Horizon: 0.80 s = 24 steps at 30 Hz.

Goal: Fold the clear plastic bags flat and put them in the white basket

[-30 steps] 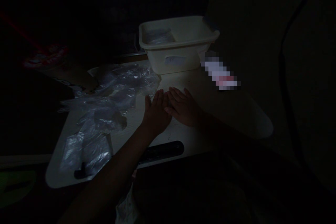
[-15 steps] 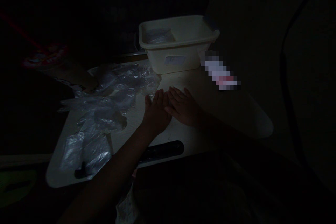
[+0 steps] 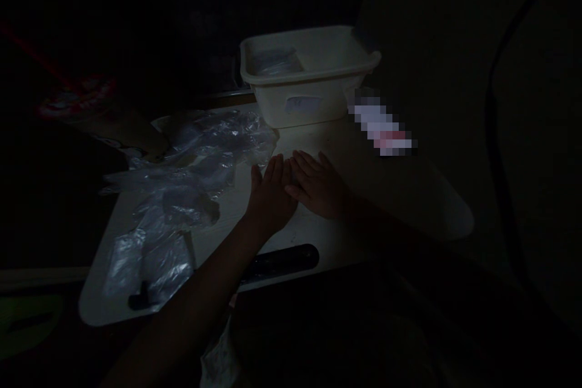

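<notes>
The scene is very dark. My left hand [image 3: 271, 197] lies flat, palm down, on the pale table [image 3: 345, 151], fingers together and pointing away from me. My right hand [image 3: 318, 185] lies flat beside it, its fingertips touching the left hand's fingers. Neither hand holds anything. A heap of clear plastic bags [image 3: 191, 170] lies just left of my left hand. A cream plastic tub [image 3: 309, 76] stands beyond my hands at the table's far edge, with clear plastic in its left corner.
A long black object [image 3: 284, 259] lies along the table's near edge, under my left forearm. A small black object [image 3: 140, 299] rests by the bags at the near left corner. A red and white item [image 3: 75, 97] shows dimly at the far left.
</notes>
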Each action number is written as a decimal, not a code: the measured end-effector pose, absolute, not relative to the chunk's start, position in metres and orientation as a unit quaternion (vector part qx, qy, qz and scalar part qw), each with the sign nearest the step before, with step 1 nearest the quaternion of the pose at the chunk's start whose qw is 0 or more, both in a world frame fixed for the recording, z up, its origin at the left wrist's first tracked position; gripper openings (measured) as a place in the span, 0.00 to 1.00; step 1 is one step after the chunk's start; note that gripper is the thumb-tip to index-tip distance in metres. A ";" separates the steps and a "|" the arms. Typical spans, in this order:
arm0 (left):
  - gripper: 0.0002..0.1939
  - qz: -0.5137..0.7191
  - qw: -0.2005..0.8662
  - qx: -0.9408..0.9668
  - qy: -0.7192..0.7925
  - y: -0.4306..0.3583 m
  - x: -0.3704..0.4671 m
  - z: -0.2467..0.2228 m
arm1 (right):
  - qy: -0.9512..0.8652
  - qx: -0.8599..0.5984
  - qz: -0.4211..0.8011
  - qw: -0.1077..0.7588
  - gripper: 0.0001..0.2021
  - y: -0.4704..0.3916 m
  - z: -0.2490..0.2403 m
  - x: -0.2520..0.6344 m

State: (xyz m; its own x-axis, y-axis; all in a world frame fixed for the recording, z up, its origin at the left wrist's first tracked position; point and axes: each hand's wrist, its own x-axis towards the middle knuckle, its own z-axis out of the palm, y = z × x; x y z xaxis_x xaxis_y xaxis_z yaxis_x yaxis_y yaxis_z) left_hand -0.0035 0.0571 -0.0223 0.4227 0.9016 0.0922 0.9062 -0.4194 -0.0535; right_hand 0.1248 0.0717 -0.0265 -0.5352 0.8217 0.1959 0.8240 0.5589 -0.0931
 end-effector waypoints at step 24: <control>0.25 -0.063 0.053 -0.869 -0.487 0.057 -0.001 -0.022 | -0.805 -0.547 0.051 0.225 0.07 0.098 -0.025 0.134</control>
